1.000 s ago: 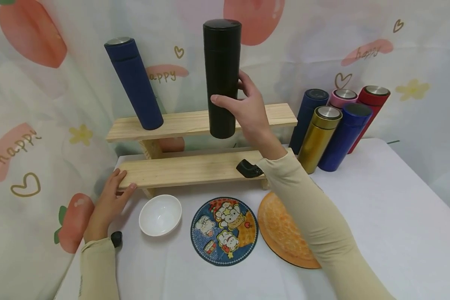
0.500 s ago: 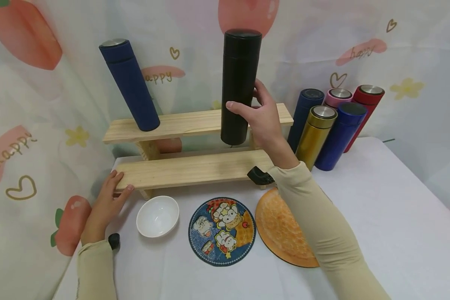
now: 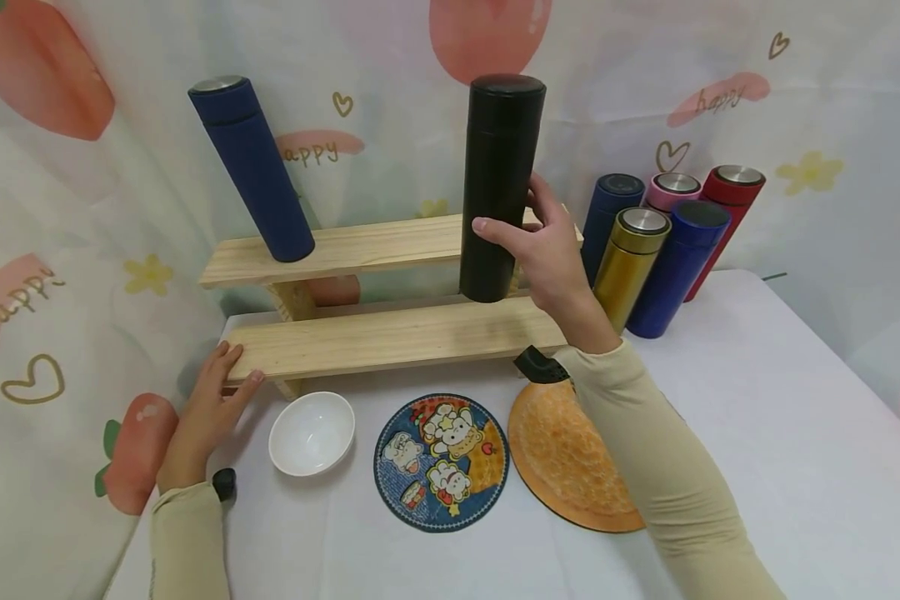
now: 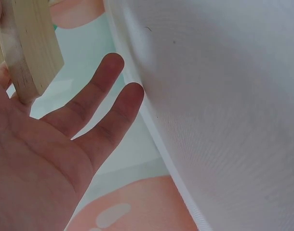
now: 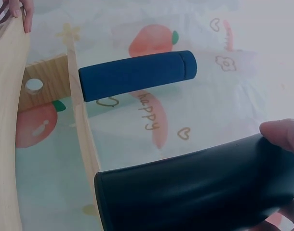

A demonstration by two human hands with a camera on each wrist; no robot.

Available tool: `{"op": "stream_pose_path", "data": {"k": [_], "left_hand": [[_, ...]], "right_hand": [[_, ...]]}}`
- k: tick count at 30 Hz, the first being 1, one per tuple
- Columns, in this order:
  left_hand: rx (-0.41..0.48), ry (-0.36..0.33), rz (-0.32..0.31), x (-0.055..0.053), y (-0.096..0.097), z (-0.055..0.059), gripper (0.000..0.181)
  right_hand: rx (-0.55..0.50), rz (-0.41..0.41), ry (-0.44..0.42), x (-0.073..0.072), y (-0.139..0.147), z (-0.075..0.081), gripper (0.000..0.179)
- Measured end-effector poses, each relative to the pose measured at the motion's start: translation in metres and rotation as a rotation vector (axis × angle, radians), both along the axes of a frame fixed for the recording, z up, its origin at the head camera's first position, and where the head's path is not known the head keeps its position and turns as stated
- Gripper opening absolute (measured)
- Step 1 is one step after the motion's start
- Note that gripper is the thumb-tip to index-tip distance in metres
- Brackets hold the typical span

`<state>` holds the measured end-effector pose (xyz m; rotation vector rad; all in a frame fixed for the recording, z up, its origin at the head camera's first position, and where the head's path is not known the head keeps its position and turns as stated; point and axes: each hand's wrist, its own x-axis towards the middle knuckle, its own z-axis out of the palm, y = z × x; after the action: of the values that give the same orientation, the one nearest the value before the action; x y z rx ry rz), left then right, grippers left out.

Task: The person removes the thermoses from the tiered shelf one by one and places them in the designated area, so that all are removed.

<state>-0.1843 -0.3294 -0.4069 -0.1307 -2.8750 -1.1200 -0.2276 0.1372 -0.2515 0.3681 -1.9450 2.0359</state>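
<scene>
– At the right part of the wooden rack, what is being held?
– A black bottle, lid end up; the right hand grips its lower half, thumb across the near side, the other fingers bent round the right side; the bottle lies between them, its base below the grip, more of its length above; seen from the head, it hides a piece of the rack's upper board; whether it touches that board I cannot tell.
– And the left hand?
– At the rack's left end, resting on the lower board, thumb at the front edge; two fingers stretch out straight past the wood.
– What surrounds the rack?
– A blue bottle stands on its upper board, towards the left; right of the rack cluster a navy bottle, a pink bottle, a red bottle, a gold bottle and a bright blue bottle; before it, on the white worktop, sit a white bowl, a cartoon mat and an orange mat, the last partly hidden by the right sleeve.
</scene>
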Motion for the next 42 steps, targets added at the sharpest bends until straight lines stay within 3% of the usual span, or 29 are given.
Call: {"op": "stream_pose_path", "data": {"k": [15,24,42], "left_hand": [[0.009,-0.010,0.004,0.003,-0.002,-0.003,0.081],[0.020,0.011,-0.002,0.005,-0.001,0.000,0.078],[0.007,-0.002,0.003,0.004,0.002,0.001,0.080]], "right_hand": [[-0.051,0.009,-0.017,0.015,0.015,-0.007,0.070],[-0.079,0.013,0.015,0.020,0.026,-0.012,0.066],[-0.113,0.000,0.020,0.033,0.045,-0.022,0.068]]}}
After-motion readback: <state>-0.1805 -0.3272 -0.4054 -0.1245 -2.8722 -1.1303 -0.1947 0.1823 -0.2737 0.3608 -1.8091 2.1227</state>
